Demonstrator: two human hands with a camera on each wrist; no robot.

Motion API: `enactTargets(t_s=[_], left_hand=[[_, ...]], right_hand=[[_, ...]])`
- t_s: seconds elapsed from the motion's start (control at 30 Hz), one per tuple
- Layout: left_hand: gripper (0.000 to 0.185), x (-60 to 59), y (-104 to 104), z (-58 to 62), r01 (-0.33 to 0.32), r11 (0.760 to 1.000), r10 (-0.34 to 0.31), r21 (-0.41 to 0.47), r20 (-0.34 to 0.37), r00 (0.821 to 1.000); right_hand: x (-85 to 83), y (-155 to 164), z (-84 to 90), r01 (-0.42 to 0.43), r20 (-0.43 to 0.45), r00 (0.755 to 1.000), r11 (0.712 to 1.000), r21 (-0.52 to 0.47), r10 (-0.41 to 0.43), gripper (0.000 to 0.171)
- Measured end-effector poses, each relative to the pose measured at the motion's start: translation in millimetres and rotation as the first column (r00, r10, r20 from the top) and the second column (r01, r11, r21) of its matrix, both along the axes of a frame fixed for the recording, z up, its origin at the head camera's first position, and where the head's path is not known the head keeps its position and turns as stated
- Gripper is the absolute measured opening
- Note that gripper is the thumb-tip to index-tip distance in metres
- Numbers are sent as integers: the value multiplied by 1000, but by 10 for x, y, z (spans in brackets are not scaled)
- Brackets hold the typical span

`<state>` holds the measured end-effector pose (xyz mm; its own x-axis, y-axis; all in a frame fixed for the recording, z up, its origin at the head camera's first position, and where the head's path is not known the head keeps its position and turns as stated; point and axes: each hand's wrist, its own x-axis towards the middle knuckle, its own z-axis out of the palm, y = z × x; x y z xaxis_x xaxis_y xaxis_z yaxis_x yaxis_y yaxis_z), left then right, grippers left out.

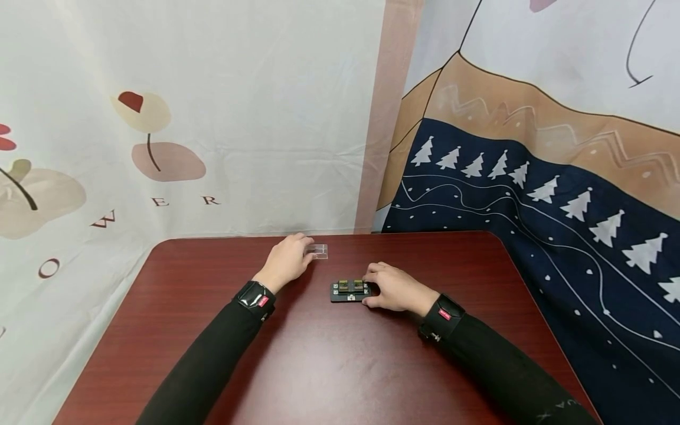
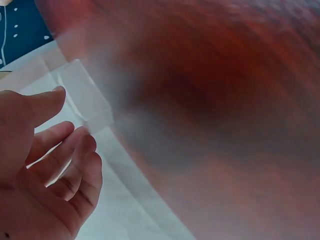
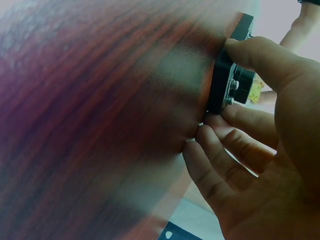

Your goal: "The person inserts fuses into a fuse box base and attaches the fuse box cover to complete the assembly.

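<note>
Near the far edge of the table, my left hand (image 1: 287,261) holds a small clear plastic box (image 1: 321,252) by its left end, thumb in front and fingers behind. In the left wrist view, the thumb and fingertips meet the edges of the clear box (image 2: 86,95). A flat black block (image 1: 349,297) with metal screws and two yellow-green pieces on top lies on the tabletop, nearer to me. My right hand (image 1: 395,287) grips its right end. In the right wrist view, the thumb presses one side of the black block (image 3: 220,82) and fingers touch the opposite side.
The dark red wooden table (image 1: 329,366) has a glossy top. Behind it hangs a pale printed cloth (image 1: 276,118). A navy cloth with white trees (image 1: 531,236) hangs along the right side.
</note>
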<state>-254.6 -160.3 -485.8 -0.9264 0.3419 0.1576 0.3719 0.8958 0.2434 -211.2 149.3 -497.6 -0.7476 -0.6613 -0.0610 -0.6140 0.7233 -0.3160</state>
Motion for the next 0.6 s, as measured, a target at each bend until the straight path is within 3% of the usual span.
enactTargets(t_s=[0.23, 0.6], left_hand=[[43, -30, -50, -79, -9, 1000, 9, -16, 43, 999], [41, -47, -58, -106, -4, 1000, 4, -6, 74, 997]], right_hand=[[2, 10, -11, -2, -1, 1000, 1000, 0, 2, 52], [-14, 3, -27, 0, -1, 1000, 1000, -7, 0, 51]])
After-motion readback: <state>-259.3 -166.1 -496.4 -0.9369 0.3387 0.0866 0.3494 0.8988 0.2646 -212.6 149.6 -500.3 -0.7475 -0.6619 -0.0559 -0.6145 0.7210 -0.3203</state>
